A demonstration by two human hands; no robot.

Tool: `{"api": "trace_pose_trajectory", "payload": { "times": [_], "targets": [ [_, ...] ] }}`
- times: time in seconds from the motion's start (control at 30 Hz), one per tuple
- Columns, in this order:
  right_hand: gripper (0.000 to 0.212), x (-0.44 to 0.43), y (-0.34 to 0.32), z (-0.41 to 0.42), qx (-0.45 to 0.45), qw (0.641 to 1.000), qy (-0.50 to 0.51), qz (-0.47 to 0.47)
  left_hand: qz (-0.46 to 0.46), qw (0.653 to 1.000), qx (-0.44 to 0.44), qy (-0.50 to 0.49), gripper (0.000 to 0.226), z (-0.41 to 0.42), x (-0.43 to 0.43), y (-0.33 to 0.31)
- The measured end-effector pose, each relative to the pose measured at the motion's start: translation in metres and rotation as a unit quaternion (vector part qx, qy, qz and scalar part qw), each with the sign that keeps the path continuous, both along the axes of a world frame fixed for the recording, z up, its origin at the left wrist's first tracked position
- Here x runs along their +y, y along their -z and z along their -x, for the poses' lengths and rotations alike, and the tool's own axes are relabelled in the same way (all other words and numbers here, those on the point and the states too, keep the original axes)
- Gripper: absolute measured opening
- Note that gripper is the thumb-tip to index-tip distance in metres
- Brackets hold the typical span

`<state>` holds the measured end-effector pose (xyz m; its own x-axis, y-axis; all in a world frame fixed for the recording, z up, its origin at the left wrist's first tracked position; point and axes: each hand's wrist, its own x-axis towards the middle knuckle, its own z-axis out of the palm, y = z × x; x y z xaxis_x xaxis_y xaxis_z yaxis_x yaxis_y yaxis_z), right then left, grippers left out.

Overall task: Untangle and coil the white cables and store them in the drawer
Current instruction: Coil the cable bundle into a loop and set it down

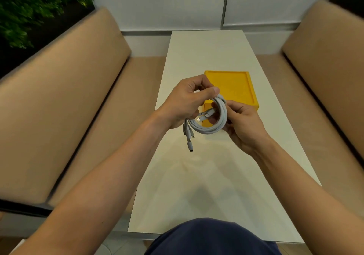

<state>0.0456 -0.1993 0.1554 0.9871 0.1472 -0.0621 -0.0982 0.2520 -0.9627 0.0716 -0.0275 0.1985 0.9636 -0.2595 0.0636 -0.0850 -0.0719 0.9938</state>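
With left hand (184, 102) and right hand (243, 125) both grasping the coiled white cables (209, 130), coiling seems finished; next, lower them into the yellow drawer box (233, 87) at 12 o'clock.

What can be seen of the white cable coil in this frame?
The white cable coil is a round bundle of several loops of matte white cord, held in the air above the white table, in front of the yellow drawer box. The left hand holds its upper left side, thumb on top; the right hand pinches its right side. Two plug ends lie across the opening, and more hang loose from its lower left.
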Motion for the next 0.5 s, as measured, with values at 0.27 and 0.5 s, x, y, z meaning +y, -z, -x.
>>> {"api": "trace_pose_trajectory", "payload": {
  "times": [0.27, 0.5],
  "targets": [
    [0.025, -0.01, 0.0, -0.006, 0.071, 0.991, -0.089, -0.065, -0.021, 0.999, -0.02, 0.026, 0.017, -0.003, 0.003, 0.005],
    [0.025, -0.022, 0.002, -0.014, 0.053, 0.988, -0.134, -0.06, -0.06, 0.995, -0.062, 0.047, 0.015, -0.004, 0.005, 0.003]
  ]
}}
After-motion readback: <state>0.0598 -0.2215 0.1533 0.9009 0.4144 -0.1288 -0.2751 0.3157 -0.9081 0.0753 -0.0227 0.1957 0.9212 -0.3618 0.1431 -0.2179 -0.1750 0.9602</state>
